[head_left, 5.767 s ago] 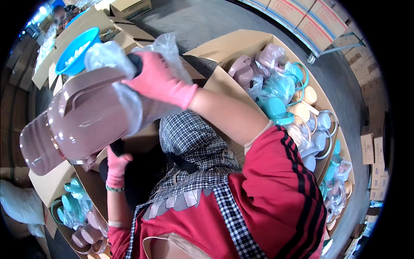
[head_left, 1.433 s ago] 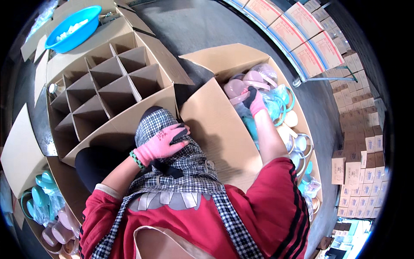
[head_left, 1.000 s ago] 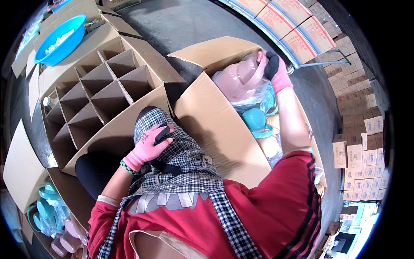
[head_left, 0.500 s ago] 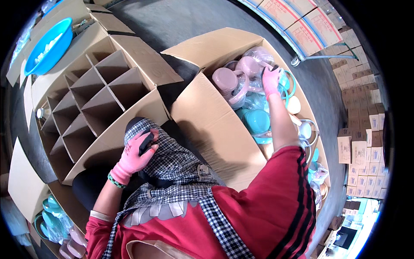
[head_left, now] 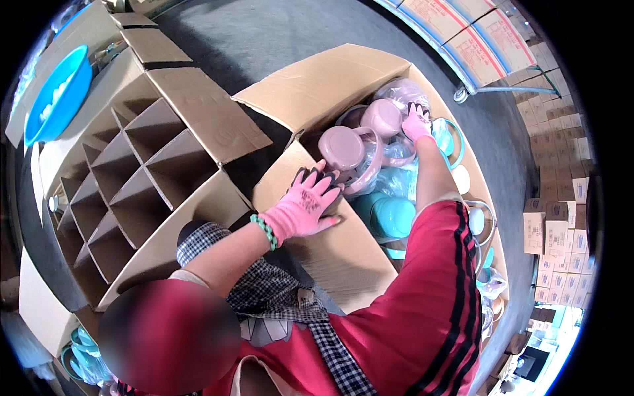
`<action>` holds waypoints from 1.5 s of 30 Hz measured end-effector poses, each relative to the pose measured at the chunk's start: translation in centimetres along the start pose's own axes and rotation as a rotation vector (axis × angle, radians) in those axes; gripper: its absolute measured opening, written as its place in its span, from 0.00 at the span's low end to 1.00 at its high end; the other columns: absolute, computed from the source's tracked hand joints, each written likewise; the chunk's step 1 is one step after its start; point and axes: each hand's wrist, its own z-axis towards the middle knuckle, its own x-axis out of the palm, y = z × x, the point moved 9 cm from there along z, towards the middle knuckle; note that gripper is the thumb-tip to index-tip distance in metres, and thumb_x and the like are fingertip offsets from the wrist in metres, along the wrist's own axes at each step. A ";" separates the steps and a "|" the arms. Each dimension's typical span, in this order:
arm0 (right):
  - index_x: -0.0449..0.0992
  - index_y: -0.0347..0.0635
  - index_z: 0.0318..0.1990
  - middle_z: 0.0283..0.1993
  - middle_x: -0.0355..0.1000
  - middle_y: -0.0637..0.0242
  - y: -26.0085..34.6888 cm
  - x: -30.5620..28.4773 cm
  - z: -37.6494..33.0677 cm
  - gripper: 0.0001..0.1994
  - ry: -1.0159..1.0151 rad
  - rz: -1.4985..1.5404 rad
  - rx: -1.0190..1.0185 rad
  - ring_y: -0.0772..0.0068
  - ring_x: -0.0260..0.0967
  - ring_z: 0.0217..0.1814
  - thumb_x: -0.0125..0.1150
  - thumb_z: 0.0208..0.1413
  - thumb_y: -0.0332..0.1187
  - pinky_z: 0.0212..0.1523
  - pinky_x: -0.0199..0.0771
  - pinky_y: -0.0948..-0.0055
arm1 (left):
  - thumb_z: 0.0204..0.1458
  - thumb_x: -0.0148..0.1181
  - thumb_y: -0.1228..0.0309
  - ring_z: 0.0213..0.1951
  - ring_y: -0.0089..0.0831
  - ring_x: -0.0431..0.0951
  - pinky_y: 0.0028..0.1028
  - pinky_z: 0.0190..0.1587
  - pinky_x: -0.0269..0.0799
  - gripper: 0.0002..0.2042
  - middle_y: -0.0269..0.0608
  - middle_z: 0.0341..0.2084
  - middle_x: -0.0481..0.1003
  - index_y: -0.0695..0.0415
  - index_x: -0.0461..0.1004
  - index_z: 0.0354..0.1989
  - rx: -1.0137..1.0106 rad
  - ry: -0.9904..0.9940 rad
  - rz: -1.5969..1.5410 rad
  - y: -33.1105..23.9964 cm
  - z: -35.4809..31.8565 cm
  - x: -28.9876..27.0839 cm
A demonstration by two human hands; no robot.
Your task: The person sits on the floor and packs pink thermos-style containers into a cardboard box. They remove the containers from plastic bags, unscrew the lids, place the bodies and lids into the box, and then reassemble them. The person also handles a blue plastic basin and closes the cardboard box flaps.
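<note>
My left hand, in a pink glove with dark fingertips, stretches over the inner flap of the right carton, fingers spread and holding nothing. Just beyond its fingertips lies a rounded pink container with a large loop handle. My right hand, gloved alike, reaches into that carton with fingers extended. Its fingertips touch a clear plastic-wrapped lilac piece near the far end. Another pink container sits just left of it. Turquoise containers and crumpled clear plastic lie nearer me.
On my left stands a carton with cardboard dividers. A blue basin holding white pieces is beyond it. More wrapped turquoise items lie at lower left. A cart carries boxes at the far right, near stacked cartons.
My left hand has swung from above my knee up and right to the carton's flap, its fingers spreading. My right hand stays among the containers, its fingers now stretched farther forward.
</note>
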 end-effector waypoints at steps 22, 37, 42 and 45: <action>0.74 0.46 0.37 0.45 0.69 0.65 -2.6 -28.9 -16.8 0.17 -0.864 -0.087 -0.191 0.63 0.64 0.48 0.61 0.37 0.39 0.52 0.61 0.63 | 0.40 0.56 0.51 0.59 0.52 0.48 0.48 0.57 0.47 0.31 0.51 0.52 0.56 0.56 0.60 0.52 0.003 0.054 -0.013 0.7 -0.6 0.9; 0.72 0.34 0.42 0.42 0.71 0.68 15.4 -48.0 -35.1 0.13 -0.654 1.123 -0.954 0.78 0.66 0.44 0.52 0.46 0.21 0.47 0.64 0.80 | 0.29 0.66 0.49 0.57 0.55 0.53 0.41 0.57 0.51 0.47 0.60 0.55 0.53 0.59 0.51 0.58 0.012 -0.834 0.059 -4.6 -21.9 -29.9; 0.71 0.36 0.31 0.44 0.69 0.63 28.9 -47.8 -44.0 0.05 -0.599 1.016 -1.422 0.66 0.61 0.53 0.54 0.45 0.25 0.53 0.58 0.71 | 0.36 0.62 0.46 0.55 0.36 0.60 0.33 0.57 0.53 0.45 0.49 0.52 0.62 0.63 0.52 0.58 -0.521 -0.530 -0.496 -0.9 -37.3 -21.1; 0.70 0.33 0.28 0.37 0.70 0.64 33.2 -46.4 -48.1 0.08 -0.538 1.009 -1.626 0.68 0.64 0.48 0.59 0.36 0.21 0.51 0.60 0.73 | 0.43 0.60 0.56 0.56 0.38 0.60 0.33 0.57 0.53 0.34 0.47 0.54 0.61 0.60 0.56 0.56 -0.683 0.285 -0.561 -2.7 -43.5 -7.1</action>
